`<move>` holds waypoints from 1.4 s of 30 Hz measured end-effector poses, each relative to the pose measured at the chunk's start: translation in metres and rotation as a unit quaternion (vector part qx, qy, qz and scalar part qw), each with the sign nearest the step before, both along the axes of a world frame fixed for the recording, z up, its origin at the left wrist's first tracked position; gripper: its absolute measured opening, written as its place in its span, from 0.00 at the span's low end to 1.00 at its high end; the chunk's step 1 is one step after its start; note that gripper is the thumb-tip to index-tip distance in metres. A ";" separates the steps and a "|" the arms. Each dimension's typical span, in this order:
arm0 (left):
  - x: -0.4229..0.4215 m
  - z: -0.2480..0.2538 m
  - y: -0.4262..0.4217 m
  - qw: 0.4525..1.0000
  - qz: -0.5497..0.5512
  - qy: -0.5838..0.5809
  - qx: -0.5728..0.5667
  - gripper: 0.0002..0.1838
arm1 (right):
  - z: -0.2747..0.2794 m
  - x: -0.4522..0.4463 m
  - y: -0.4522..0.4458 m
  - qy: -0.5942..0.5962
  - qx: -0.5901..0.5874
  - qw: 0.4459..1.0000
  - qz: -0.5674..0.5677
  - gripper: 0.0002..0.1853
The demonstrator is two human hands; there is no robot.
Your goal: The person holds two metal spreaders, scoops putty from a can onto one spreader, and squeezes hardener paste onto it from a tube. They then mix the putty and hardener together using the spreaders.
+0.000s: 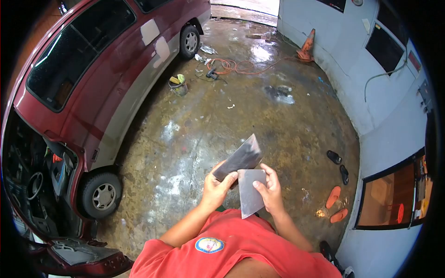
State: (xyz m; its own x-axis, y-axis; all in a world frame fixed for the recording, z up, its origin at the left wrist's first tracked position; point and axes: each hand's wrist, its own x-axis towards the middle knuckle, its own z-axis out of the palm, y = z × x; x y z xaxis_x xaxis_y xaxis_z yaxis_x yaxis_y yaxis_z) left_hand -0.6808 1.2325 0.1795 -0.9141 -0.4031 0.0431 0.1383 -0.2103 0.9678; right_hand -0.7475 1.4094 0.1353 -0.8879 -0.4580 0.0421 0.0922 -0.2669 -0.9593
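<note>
Two flat grey sheets, like sandpaper, are held in front of the red shirt. My left hand [216,187] is closed on the darker sheet [241,157], which is folded or curled and tilts up to the right. Its thumb also reaches the upper left corner of the lighter sheet [251,197]. My right hand [271,187] pinches that lighter sheet at its right side, thumb on top. The two sheets lie close together, the lighter one below the darker one.
A red van [116,69] with pale patches stands at the left. On the wet floor are a bucket [179,88], a tool [212,73], an orange hose [241,69], a traffic cone [307,46], black shoes [333,157] and orange slippers [333,197]. A wall [352,88] runs along the right.
</note>
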 end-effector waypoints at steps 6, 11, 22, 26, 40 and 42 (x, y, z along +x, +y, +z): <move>-0.002 -0.024 0.018 0.976 -0.153 -0.021 0.155 0.17 | 0.012 -0.017 0.018 -0.212 -0.221 0.952 0.016 0.22; 0.004 -0.009 0.020 0.923 -0.339 -0.083 -0.160 0.12 | 0.032 -0.032 0.062 -0.063 -0.076 0.994 0.047 0.22; -0.037 0.000 -0.036 0.994 -0.083 -0.055 -0.044 0.16 | 0.019 0.002 0.098 -0.145 0.053 0.988 0.002 0.21; -0.065 -0.032 -0.056 0.977 -0.119 -0.108 -0.144 0.24 | 0.006 0.036 0.107 -0.219 -0.064 0.958 -0.170 0.20; 0.151 -0.320 -0.152 0.496 -0.711 -0.378 -0.325 0.32 | -0.092 0.263 0.069 -0.243 0.189 0.828 -0.469 0.19; 0.157 -0.310 -0.164 0.467 -0.751 -0.374 -0.278 0.32 | -0.105 0.308 0.051 -0.167 0.463 0.770 -0.405 0.19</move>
